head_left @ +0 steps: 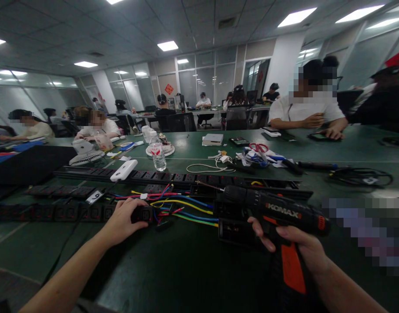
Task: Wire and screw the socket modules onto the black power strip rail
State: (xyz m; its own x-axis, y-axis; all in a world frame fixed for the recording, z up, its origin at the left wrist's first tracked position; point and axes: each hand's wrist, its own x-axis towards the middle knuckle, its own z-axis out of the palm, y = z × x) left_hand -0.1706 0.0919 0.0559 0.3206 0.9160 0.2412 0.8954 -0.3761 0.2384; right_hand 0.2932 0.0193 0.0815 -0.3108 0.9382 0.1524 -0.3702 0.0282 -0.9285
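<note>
My right hand (297,248) grips the handle of a black and orange cordless screwdriver (277,213), its bit pointing left toward a black power strip housing (238,226). My left hand (125,219) holds a black socket module (143,214) at the end of a row of sockets (55,212). Coloured wires (182,206) in red, blue, yellow and green run between the module and the housing. A long black power strip (186,178) lies just behind them.
On the green table (186,269) stand a water bottle (158,154), a small white fan (85,152), a white device (123,170), red scissors (258,148) and loose cables (359,176). Several people sit around this table and at others behind.
</note>
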